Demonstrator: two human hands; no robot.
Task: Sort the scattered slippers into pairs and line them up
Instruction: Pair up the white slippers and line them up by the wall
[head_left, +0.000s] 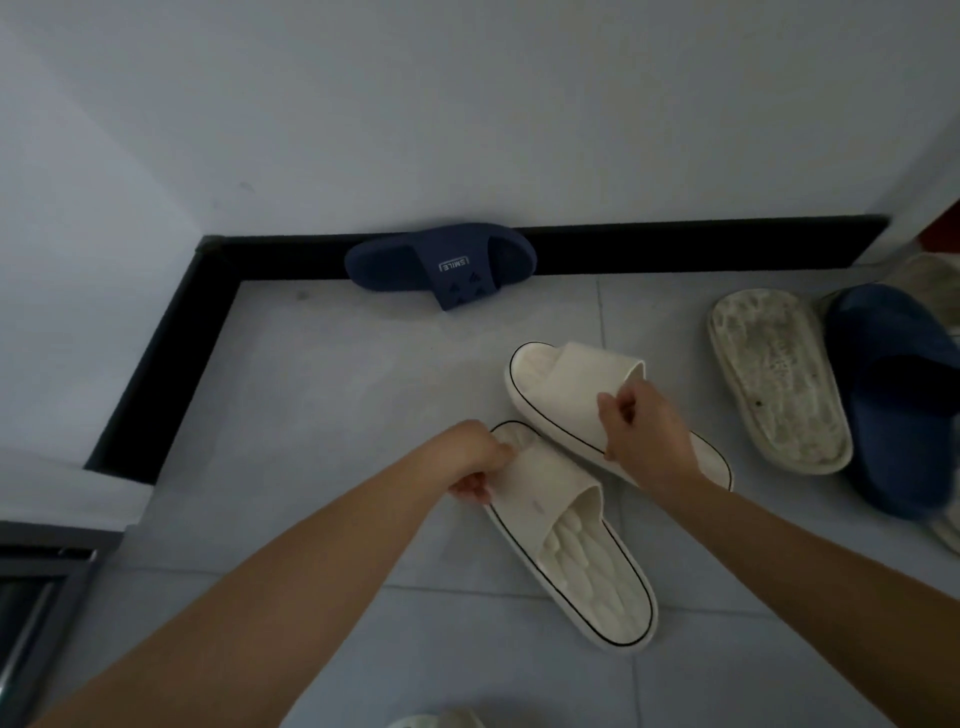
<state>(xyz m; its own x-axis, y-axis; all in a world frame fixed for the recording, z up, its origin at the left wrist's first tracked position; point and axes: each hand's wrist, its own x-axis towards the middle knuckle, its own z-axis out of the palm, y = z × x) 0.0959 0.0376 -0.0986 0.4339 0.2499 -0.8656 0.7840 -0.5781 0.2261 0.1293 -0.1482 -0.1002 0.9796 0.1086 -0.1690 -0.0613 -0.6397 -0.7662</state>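
1. Bottom edge: a pale slipper (441, 719) is cut off by the frame, so which pair it belongs to is unclear.
2. Left hand (475, 460) has its fingers pinched on the strap of the near white slipper (582, 551), which lies on the floor (322, 395).
3. Right hand (647, 434) has its fingers clamped on the strap edge of the far white slipper (571, 389). The two touch or overlap mid-length and sit skewed.
4. Step, as I read it: the white pair is matched and being squared up. Next move: bring them parallel, toes level, side by side.
5. Right side: an upturned pale slipper (776, 382) shows a dirty sole. A navy slipper (893, 395) is just beside it, blurred and partly out of frame, with more pale footwear behind it that I can't identify.
6. Far: a second navy slipper (441, 262) is propped against the black skirting (675, 244), well apart from its likely mate and still unpaired.
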